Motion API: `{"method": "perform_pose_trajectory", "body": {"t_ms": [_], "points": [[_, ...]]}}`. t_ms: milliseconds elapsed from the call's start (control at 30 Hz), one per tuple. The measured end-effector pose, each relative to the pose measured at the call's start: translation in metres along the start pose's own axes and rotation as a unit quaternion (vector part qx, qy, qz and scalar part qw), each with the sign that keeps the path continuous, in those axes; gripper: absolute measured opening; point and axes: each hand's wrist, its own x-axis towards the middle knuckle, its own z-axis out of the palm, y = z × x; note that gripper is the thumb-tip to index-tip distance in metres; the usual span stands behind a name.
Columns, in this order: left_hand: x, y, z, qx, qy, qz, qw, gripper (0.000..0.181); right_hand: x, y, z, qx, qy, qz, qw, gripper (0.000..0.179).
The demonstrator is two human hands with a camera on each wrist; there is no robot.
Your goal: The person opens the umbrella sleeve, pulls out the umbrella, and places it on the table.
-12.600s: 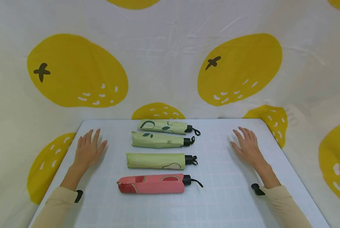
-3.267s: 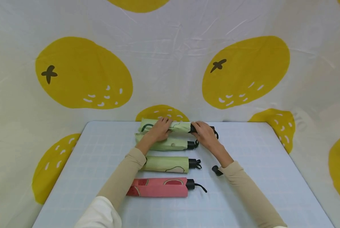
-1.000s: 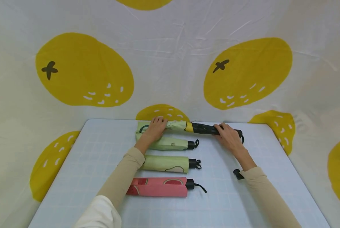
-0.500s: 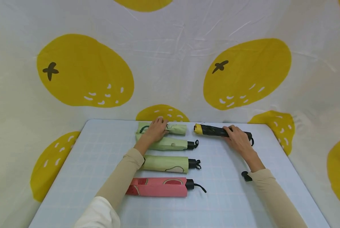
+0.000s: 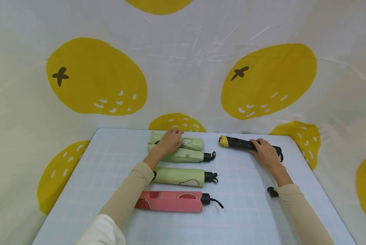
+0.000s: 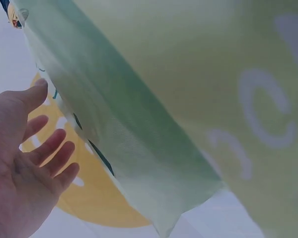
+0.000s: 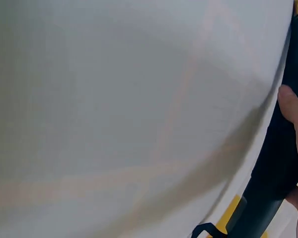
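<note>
In the head view my right hand (image 5: 267, 154) grips a folded black umbrella (image 5: 239, 143) with a yellow end, at the table's back right. The right wrist view shows the thumb (image 7: 290, 101) lying along its dark fabric. My left hand (image 5: 170, 141) is over the flattened light-green umbrella sleeve (image 5: 195, 144) at the back. Its fingers are loosely bent, and in the left wrist view the hand (image 6: 20, 163) appears beside green fabric (image 6: 114, 114), with nothing between thumb and fingers. Just in front lies a second green-sleeved umbrella (image 5: 187, 156), partly hidden by the left wrist.
Nearer me lie another green-sleeved umbrella (image 5: 179, 176) and a pink watermelon-print one (image 5: 183, 204), black handles pointing right. My left forearm covers their left ends. A pale checked cloth covers the table (image 5: 238, 211). A lemon-print curtain (image 5: 183, 68) hangs behind the back edge.
The right hand has pulled the black umbrella out of the back green sleeve and carried it right. The left hand held the sleeve and has now loosened; the sleeve lies flatter, slightly shifted.
</note>
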Motion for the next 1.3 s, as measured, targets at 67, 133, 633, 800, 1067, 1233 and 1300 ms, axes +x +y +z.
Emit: {"method": "perform_pose_trajectory", "body": {"t_ms": [67,133,633,800,1067,1233,1300], "points": [[-0.001,0.001,0.0,0.003,0.001,0.005,1.0,0.05,-0.004,0.002,0.001,0.006,0.0,0.008,1.0,0.046],[-0.002,0.003,0.0,0.001,-0.001,0.008,1.0,0.05,-0.007,0.004,0.003,0.011,0.002,0.014,0.9998,0.046],[-0.013,0.004,0.002,-0.047,0.003,0.015,0.9988,0.047,-0.005,0.007,0.002,0.072,-0.065,0.049,0.994,0.056],[-0.015,0.004,0.003,-0.061,0.016,0.039,0.9972,0.047,0.0,-0.005,-0.007,0.083,-0.074,0.058,0.9921,0.058],[-0.023,0.009,0.0,-0.096,0.009,0.047,0.9942,0.049,0.009,-0.021,-0.012,0.096,0.005,0.0,0.9954,0.05],[-0.028,0.011,0.001,-0.115,0.0,0.047,0.9923,0.051,0.013,-0.033,-0.011,0.111,0.027,-0.017,0.9933,0.043],[-0.029,0.012,0.002,-0.119,-0.003,0.046,0.9918,0.052,0.014,-0.038,-0.01,0.118,0.03,-0.019,0.9924,0.043]]}}
